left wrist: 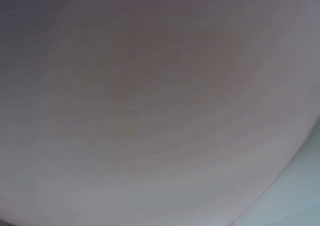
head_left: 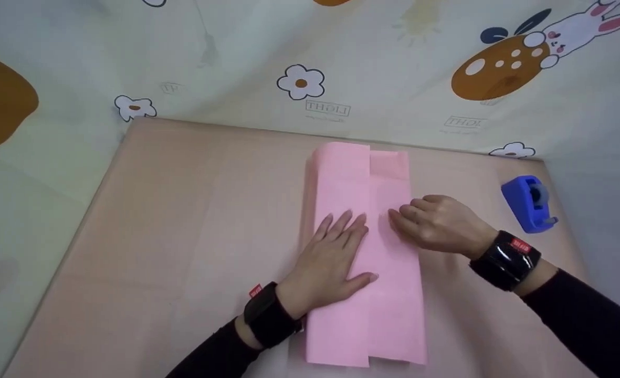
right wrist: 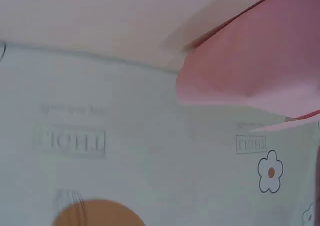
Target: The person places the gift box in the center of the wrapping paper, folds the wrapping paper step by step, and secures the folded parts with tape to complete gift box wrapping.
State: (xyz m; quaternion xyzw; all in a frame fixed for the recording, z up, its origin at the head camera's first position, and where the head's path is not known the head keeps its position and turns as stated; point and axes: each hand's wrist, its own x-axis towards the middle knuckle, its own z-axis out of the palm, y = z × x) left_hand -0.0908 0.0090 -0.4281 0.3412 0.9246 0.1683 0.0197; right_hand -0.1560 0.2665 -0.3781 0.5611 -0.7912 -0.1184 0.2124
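A pink paper wrap (head_left: 393, 315) lies lengthwise on the table, its left side folded over the right along a lengthwise edge. My left hand (head_left: 328, 262) rests flat on the folded flap, fingers spread and thumb pointing right. Over the wrap's right side, my right hand (head_left: 435, 223) has its fingers curled in. Whatever might be between those fingertips cannot be made out. The right wrist view catches one end of the pink wrap (right wrist: 260, 61) but no fingers. In the left wrist view there is only a blurred pale surface.
A blue tape dispenser (head_left: 525, 207) with a roll stands at the table's right edge, beyond my right hand. The table (head_left: 184, 210) has a plain pinkish-beige cover. Behind it hangs a pale curtain (head_left: 226, 63) printed with flowers and a rabbit.
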